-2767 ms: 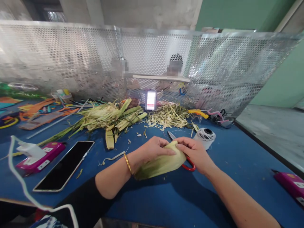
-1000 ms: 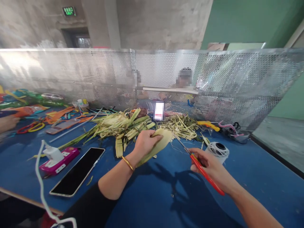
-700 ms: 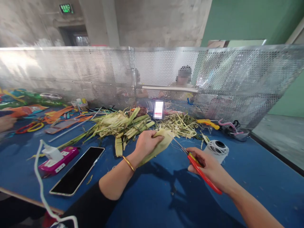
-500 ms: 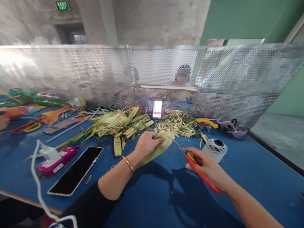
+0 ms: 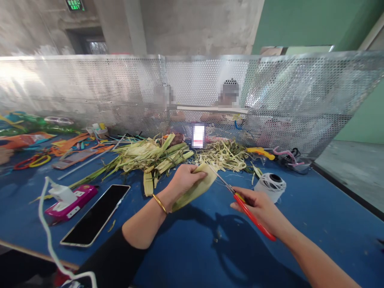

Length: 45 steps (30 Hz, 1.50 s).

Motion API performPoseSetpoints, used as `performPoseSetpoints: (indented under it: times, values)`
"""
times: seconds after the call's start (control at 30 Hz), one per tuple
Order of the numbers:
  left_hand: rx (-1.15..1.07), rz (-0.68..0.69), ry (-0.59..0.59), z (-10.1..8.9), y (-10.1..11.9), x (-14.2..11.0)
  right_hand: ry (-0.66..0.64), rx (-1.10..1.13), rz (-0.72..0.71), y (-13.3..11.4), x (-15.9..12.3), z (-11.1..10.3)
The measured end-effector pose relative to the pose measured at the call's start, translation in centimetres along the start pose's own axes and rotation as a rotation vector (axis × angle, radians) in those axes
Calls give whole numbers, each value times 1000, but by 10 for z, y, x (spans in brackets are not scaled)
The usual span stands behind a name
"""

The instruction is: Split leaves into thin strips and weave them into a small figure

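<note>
My left hand pinches a flat, pale green corn husk between thumb and fingers. The husk hangs down toward my wrist, and its upper end points right. Closed around the handles of red-handled scissors is my right hand. Yellow shows on the handles near the pivot. The long slim blades reach up and left to the husk's upper edge; I cannot tell how far apart they are. Behind my hands lie a heap of husks and a pile of thin husk strips.
A phone and a pink power strip with a white plug lie left. A spool of white cord stands beyond my right hand. Scissors and a yellow-handled tool lie farther back. A perforated metal screen crosses behind.
The husk's upper end has turned slightly and now shows flatter. The scissors stay at its edge, with my right hand shifted slightly left. Both hands keep their hold.
</note>
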<state>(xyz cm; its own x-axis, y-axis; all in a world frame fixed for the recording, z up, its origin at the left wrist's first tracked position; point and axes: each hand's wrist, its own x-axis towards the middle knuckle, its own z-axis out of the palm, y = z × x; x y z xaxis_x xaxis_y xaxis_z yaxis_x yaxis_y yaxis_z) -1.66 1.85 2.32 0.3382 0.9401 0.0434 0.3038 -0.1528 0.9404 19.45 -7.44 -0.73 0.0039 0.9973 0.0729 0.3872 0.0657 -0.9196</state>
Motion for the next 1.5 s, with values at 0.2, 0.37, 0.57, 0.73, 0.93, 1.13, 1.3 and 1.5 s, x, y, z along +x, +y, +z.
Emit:
performPoseSetpoints:
  times: [0.2,0.37,0.57,0.73,0.93,1.13,1.3,1.5]
  values:
    - [-297,-63,-105,-3,-2,4,13,-21,1,2,1,-1]
    - [-496,-174,-100,-6,-2,7,56,-95,-34,4,2,-3]
    - [-483,-159,0,-5,-2,9,29,-197,-34,-2,0,-2]
    - [-370,-113,-48,-8,-2,8,30,-239,-54,-4,-1,-2]
    - [-324,-129,-96,-14,-3,9,39,-267,-82,-4,0,-3]
    - [-354,-126,-71,-14,-3,10,39,-271,-79,-2,1,-3]
    - [-468,-218,-162,-14,-2,8,47,-274,-90,-2,0,-3]
    - [-402,-67,52,-7,-3,9,35,-340,-70,-3,-1,-4]
